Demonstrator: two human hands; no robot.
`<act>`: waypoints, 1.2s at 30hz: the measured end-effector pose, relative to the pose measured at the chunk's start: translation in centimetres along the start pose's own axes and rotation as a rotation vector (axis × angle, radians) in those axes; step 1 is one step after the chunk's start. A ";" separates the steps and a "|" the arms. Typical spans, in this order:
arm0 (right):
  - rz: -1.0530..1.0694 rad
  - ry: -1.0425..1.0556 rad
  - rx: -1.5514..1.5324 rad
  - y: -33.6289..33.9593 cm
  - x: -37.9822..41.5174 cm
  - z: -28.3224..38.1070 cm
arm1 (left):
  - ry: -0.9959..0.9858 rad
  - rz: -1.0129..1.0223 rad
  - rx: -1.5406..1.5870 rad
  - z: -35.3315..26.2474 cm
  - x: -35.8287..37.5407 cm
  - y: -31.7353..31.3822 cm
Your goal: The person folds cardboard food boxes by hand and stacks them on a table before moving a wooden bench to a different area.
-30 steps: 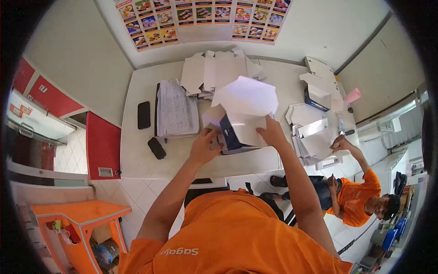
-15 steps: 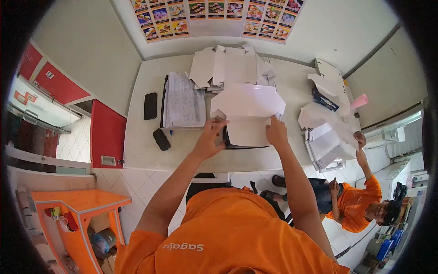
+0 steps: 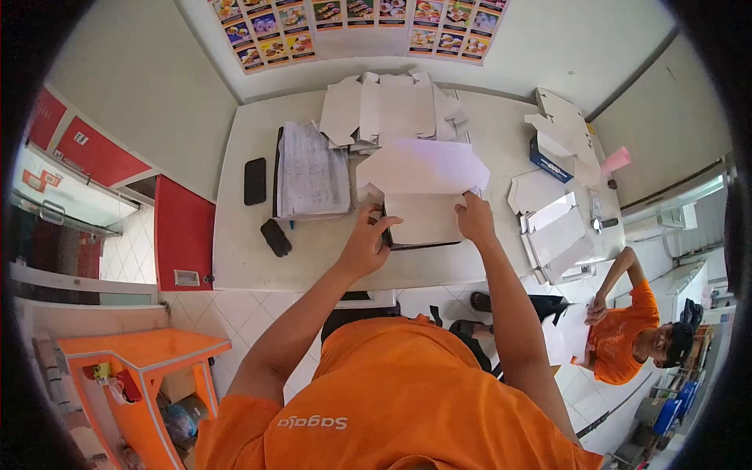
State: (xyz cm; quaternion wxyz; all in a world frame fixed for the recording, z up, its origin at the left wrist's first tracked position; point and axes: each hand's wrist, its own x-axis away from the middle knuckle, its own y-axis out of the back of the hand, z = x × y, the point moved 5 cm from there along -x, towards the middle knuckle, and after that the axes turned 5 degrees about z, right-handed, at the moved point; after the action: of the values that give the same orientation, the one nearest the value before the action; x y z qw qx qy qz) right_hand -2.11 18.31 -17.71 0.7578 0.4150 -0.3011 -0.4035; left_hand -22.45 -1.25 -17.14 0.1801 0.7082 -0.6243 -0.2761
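Right in front of me on the table is a part-folded cardboard box (image 3: 427,213), white inside, with a dark outer edge along its near side. Its wide lid flap (image 3: 423,166) spreads out toward the far side. My left hand (image 3: 368,241) grips the box's left side, thumb over the edge and fingers around the wall. At the right side, my right hand (image 3: 475,218) pinches the corner near the lid fold; its fingertips are partly hidden. Beyond the lid lies a pile of flat white box blanks (image 3: 380,110).
A stack of written papers (image 3: 315,172), a phone (image 3: 255,181) and a small black object (image 3: 276,238) lie left. At right are more box blanks (image 3: 558,239), a blue box (image 3: 551,160) and a pink cup-like item (image 3: 616,160). A co-worker (image 3: 619,337) sits at right holding white cardboard (image 3: 565,333).
Both my hands stay on the box, the left one's fingers shifting slightly at the side wall. The co-worker has drawn a white cardboard piece from the right table side to their lap.
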 end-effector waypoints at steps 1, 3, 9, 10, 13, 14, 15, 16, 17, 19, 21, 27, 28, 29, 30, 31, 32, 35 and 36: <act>0.000 0.008 0.023 0.0 0.1 0.1 | -0.064 -0.033 0.007 0.3 0.2 -0.2; 0.004 0.006 0.014 0.1 0.2 0.4 | -0.130 -0.067 0.013 1.3 0.4 -0.8; 0.011 0.042 0.158 -1.1 -0.7 0.7 | -0.129 -0.123 -0.020 2.1 1.5 -1.2; 0.005 0.050 0.204 -1.2 -0.8 0.9 | -0.116 -0.131 0.065 2.1 1.6 -1.0; -0.002 0.059 0.248 -1.3 -0.8 1.5 | 0.004 -0.103 0.216 1.9 1.7 -1.3; 0.001 0.055 0.243 -1.1 -0.6 1.9 | 0.108 -0.075 0.280 2.1 1.6 -1.6; 0.010 0.023 0.241 -1.0 -0.4 2.2 | 0.109 -0.069 0.278 2.2 1.6 -1.7; 0.016 -0.010 0.239 -1.0 -0.3 2.3 | 0.083 -0.052 0.240 2.3 1.4 -1.8; 0.013 -0.017 0.235 -1.1 -0.2 2.3 | 0.056 -0.034 0.203 2.2 1.2 -2.0; 0.021 -0.017 0.211 -1.1 0.1 2.3 | 0.023 -0.078 0.166 1.6 0.9 -1.8; 0.017 -0.037 0.198 -1.0 0.2 2.5 | -0.012 -0.120 0.129 1.0 0.4 -1.4; 0.003 -0.052 0.204 -1.2 0.5 2.0 | 0.072 -0.050 0.134 2.1 -0.2 -1.4; 0.009 -0.057 0.189 -1.0 0.7 2.1 | 0.062 -0.054 0.140 3.1 -0.1 -1.8; -0.004 -0.062 0.187 -1.7 0.2 1.0 | 0.052 -0.059 0.145 3.2 -0.2 -1.9; -0.015 -0.029 0.077 -2.8 -0.4 -0.2 | 0.040 -0.057 0.143 3.2 0.0 -2.0; -0.026 0.010 -0.029 -2.2 -0.4 0.0 | 0.042 -0.068 0.196 3.0 0.2 -2.1; -0.033 0.012 -0.028 -1.6 -0.3 -0.2 | 0.048 -0.079 0.249 2.9 0.2 -2.1; 0.120 -0.077 -0.391 -2.7 1.0 -2.0 | -0.020 -0.093 0.121 3.7 0.4 -2.2; 0.079 -0.041 -0.556 -4.0 1.1 -2.6 | -0.024 -0.087 0.118 4.4 0.4 -2.6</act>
State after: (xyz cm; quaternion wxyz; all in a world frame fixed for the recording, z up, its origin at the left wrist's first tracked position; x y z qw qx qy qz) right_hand -0.94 17.07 -22.30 0.8515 0.1707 -0.2100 -0.4492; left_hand -23.08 -0.87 -22.24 0.1182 0.7407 -0.6102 -0.2550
